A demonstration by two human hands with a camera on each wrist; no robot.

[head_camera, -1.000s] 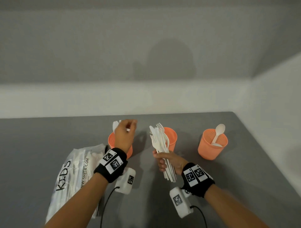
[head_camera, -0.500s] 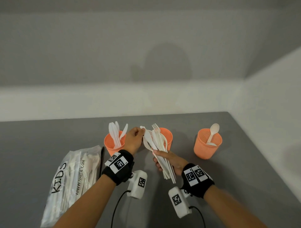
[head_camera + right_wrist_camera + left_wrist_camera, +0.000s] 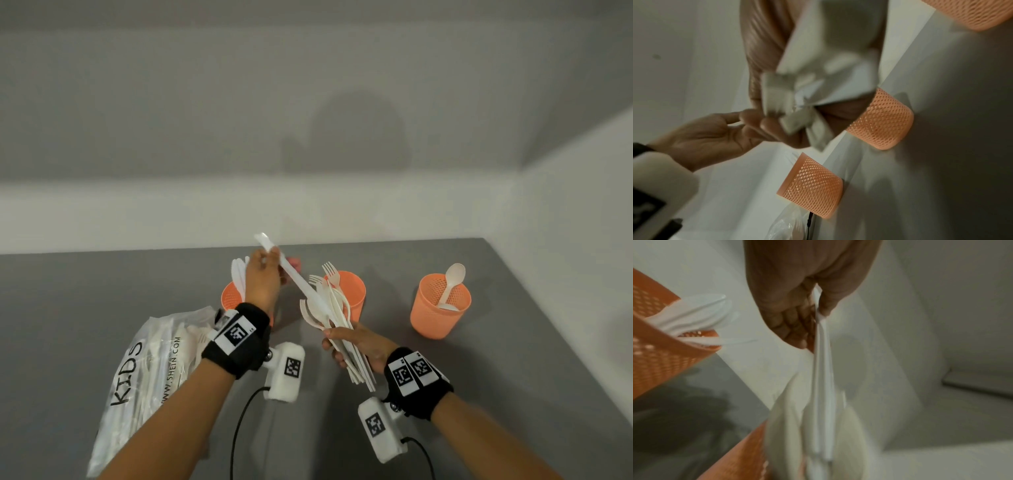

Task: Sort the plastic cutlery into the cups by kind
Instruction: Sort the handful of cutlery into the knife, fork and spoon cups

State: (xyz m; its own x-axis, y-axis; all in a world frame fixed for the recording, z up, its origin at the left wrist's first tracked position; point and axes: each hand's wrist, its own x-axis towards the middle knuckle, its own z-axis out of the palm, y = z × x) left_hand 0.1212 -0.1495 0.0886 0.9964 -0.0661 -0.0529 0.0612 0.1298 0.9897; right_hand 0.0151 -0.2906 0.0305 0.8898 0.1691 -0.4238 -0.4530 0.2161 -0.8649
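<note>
Three orange mesh cups stand in a row on the grey table. The left cup holds white knives, the middle cup stands behind the bundle, and the right cup holds a spoon. My right hand grips a fanned bundle of white forks and other cutlery by the handles. My left hand pinches one long white knife near its upper end, its lower end still among the bundle. The left wrist view shows that pinch beside the left cup.
A clear plastic bag marked KIDS, with more white cutlery inside, lies at the front left. White walls close the table at the back and right. The table's right edge runs diagonally just past the right cup.
My left hand left the left cup, reached the top of the bundle, took hold of one knife and has drawn it up and to the left. The right hand stayed in place.
</note>
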